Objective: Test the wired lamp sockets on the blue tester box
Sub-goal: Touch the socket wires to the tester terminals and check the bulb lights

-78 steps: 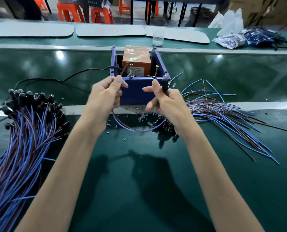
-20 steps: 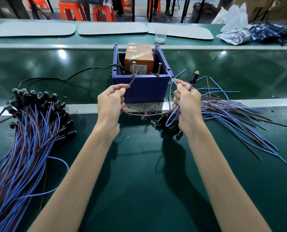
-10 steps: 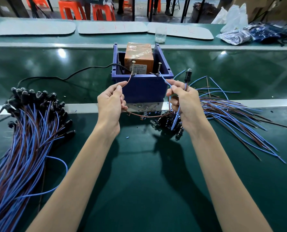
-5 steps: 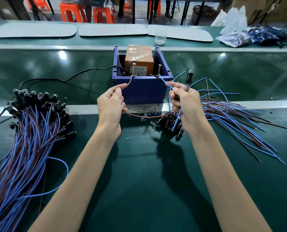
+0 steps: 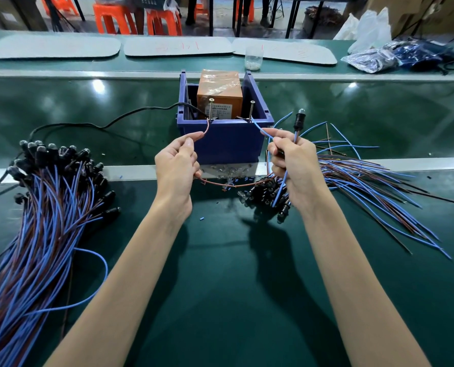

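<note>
Left hand (image 5: pixel 177 165) pinches brown wire (image 5: pixel 206 129), right hand (image 5: pixel 294 165) pinches blue wire (image 5: pixel 260 129) and socket (image 5: pixel 299 120), both at blue tester box (image 5: pixel 222 140), frame center.

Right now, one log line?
left hand: brown wire at left screw | right hand: blue wire at right screw, lamp socket above

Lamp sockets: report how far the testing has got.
Done, probably: the tidy bundle on the left. In hand: one socket, left hand holding its brown wire at one screw, right hand its blue wire at the other. Left: the loose pile on the right.
</note>
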`<state>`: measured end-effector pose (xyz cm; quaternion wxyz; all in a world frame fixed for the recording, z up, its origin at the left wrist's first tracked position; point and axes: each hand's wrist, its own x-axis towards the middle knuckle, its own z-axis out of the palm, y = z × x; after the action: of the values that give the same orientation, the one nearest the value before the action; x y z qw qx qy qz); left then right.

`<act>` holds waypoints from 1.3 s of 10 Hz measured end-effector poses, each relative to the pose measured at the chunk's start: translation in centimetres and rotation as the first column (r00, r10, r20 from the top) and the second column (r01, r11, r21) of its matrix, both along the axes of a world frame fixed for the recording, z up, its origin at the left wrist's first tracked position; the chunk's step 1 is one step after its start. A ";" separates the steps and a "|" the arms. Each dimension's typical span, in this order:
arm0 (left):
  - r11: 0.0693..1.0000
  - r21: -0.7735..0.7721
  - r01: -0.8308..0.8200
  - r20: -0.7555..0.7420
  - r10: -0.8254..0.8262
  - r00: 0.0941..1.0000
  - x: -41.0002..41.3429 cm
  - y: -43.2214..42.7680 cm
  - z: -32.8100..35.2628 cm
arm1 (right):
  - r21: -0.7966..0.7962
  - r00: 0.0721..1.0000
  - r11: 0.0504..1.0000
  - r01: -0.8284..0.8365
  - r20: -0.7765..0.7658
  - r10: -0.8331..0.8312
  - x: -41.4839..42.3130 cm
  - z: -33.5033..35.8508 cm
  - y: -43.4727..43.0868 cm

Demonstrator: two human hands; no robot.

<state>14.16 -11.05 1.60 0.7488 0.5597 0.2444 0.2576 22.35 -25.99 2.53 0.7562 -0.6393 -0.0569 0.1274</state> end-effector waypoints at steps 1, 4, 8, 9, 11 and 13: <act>1.000 -0.007 0.002 0.001 -0.002 1.000 0.1 0.1 0.0 | 0.007 1.000 1.000 0.005 -0.007 -0.005 0.1 0.0 0.1; 1.000 -0.013 -0.001 0.008 0.001 1.000 0.1 0.0 -0.2 | 0.005 1.000 1.000 0.007 -0.011 -0.007 0.0 0.1 0.1; 0.999 -0.029 -0.037 0.043 0.039 0.998 0.0 0.1 0.0 | 0.007 1.000 1.000 0.028 -0.010 -0.028 0.0 -0.1 0.3; 0.995 -0.051 -0.085 0.072 0.089 0.993 0.1 0.1 0.0 | 0.030 0.999 0.998 0.052 -0.014 -0.052 0.0 -0.1 0.4; 0.994 -0.046 -0.102 0.093 0.106 0.990 0.2 0.0 0.0 | 0.048 0.999 0.998 0.044 -0.010 -0.044 0.1 -0.2 0.3; 0.997 -0.052 -0.058 0.082 0.062 0.995 0.2 -0.1 -0.1 | 0.045 1.000 0.999 -0.004 -0.009 0.004 0.2 -0.3 0.2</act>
<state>14.33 -11.16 1.51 0.7638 0.5222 0.2360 0.2970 22.58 -25.81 2.24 0.7703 -0.6216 -0.0576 0.1304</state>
